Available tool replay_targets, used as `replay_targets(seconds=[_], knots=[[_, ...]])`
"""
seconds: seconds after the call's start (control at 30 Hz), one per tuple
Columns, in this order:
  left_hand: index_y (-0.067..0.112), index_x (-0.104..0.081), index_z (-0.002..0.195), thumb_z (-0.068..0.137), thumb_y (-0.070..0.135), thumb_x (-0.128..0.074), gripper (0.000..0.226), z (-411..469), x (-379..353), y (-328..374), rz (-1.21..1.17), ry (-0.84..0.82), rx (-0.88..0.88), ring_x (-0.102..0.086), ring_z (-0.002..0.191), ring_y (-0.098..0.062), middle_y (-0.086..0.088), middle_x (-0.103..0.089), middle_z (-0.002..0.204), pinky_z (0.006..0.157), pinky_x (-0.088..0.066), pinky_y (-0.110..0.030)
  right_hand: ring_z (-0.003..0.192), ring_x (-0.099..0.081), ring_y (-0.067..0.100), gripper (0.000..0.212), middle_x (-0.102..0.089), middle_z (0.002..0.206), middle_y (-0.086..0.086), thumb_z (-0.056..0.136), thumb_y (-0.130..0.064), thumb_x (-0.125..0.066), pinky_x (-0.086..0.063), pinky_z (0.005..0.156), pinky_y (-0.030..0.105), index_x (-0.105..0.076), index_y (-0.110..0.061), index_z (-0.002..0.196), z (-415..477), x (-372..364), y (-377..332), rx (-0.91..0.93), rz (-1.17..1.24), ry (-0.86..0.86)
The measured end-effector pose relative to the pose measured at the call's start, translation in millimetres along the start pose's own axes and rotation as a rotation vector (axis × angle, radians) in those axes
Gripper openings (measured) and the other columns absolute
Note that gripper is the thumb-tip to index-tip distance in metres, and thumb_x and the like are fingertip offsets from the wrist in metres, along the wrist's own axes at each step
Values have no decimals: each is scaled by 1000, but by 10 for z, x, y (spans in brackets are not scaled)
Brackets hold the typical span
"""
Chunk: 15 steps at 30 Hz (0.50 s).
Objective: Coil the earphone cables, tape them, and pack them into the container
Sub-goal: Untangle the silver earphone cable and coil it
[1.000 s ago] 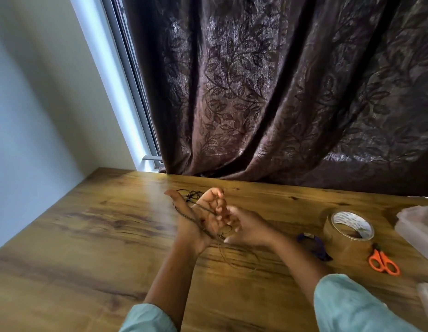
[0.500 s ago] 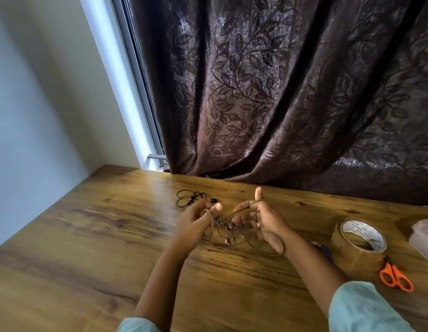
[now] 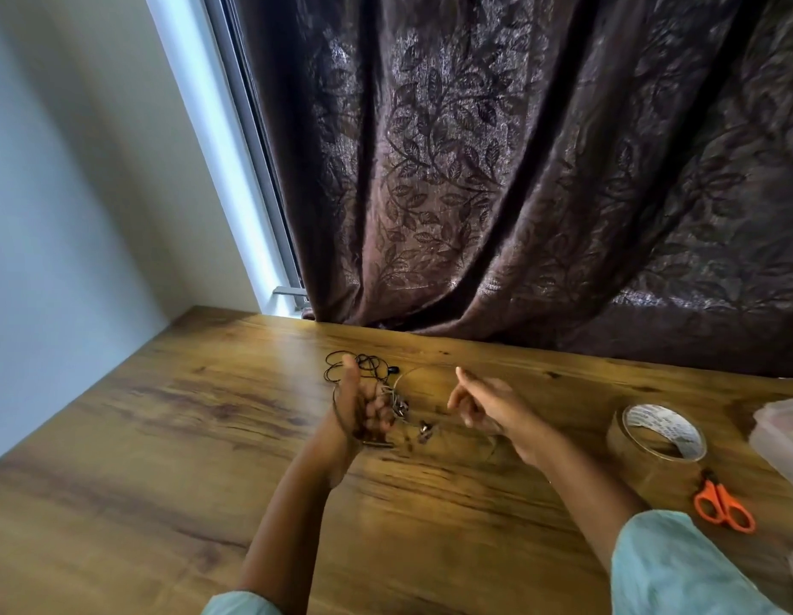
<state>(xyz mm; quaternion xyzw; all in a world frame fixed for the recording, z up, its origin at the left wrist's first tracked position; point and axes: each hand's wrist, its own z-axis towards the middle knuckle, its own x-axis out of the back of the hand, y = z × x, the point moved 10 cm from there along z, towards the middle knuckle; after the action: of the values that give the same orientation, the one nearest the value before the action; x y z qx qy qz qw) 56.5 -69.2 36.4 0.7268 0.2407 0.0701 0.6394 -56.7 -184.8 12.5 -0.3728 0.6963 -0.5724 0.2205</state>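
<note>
My left hand [image 3: 363,408] is held upright over the wooden table [image 3: 164,459], its fingers curled round loops of a thin earphone cable [image 3: 401,403] that wraps the palm and wrist. Earbuds [image 3: 423,432] dangle just right of it. My right hand [image 3: 483,408] is a short way to the right, fingers curled; a thin strand arcs from the left hand toward its raised fingertip, and whether it pinches the strand is blurred. A second black earphone tangle [image 3: 363,366] lies on the table behind the left hand.
A roll of brown tape [image 3: 659,441] stands at the right, with orange scissors [image 3: 723,508] in front of it. A clear plastic container [image 3: 781,437] sits at the right edge. A dark patterned curtain [image 3: 519,170] hangs along the table's far edge.
My hands have drawn apart: the right hand swung out to the right, and the cable loops now sit round my left palm and wrist.
</note>
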Motion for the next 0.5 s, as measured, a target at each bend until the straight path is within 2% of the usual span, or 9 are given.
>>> replay_targets(seconds=[0.07, 0.17, 0.27, 0.33, 0.37, 0.43, 0.5], knots=[[13, -52, 62, 83, 52, -44, 45, -60, -3, 60, -34, -5, -35, -31, 34, -7, 2, -37, 47, 35, -28, -16, 50, -51, 4, 51, -62, 62, 1, 97, -53, -36, -34, 51, 19, -67, -14, 87, -80, -124, 24, -38, -211, -121], [10, -55, 78, 97, 27, -43, 29, -128, 76, 135, -15, 40, -116, -28, 40, -5, 4, -33, 51, 39, -29, -15, 43, -46, -2, 46, -69, 82, 5, 97, -51, -39, -32, 43, 16, -64, -14, 109, -119, -140, 184, -153, -408, -191], [10, -60, 84, 98, 21, -43, 25, -129, 49, 154, 103, 52, -128, -30, 42, -3, 8, -41, 50, 41, -28, -14, 72, -56, 7, 38, -62, 117, 3, 92, -42, -56, -43, 55, 17, -52, -26, 127, -55, -86, 265, -172, -474, -167], [10, -61, 88, 98, 19, -44, 22, -130, 25, 129, 207, 54, -120, -32, 44, -3, 10, -42, 49, 43, -29, -16, 99, -60, 14, 39, -56, 131, 4, 92, -30, -60, -50, 78, 24, -50, -34, 130, -5, -106, 139, -48, -407, -122], [10, -61, 89, 98, 18, -45, 20, -130, 27, 120, 267, 63, -123, -32, 44, -3, 11, -43, 48, 44, -29, -16, 110, -59, 18, 35, -57, 131, 5, 92, -26, -60, -49, 89, 30, -55, -37, 124, 8, -93, 15, 47, -367, -62], [9, -59, 87, 98, 14, -46, 18, -121, 18, 129, 345, 77, -135, -36, 43, 0, 12, -48, 48, 42, -30, -14, 118, -56, 16, 28, -63, 122, -3, 90, -20, -63, -46, 97, 31, -64, -40, 109, -40, -73, -261, 222, -264, 28], [9, -58, 86, 97, 8, -46, 17, -115, 8, 148, 391, 92, -146, -39, 42, 1, 10, -54, 52, 42, -31, -12, 114, -56, 8, 33, -64, 115, -12, 86, -13, -68, -47, 98, 30, -66, -41, 104, -98, -123, -455, 334, -170, -4]])
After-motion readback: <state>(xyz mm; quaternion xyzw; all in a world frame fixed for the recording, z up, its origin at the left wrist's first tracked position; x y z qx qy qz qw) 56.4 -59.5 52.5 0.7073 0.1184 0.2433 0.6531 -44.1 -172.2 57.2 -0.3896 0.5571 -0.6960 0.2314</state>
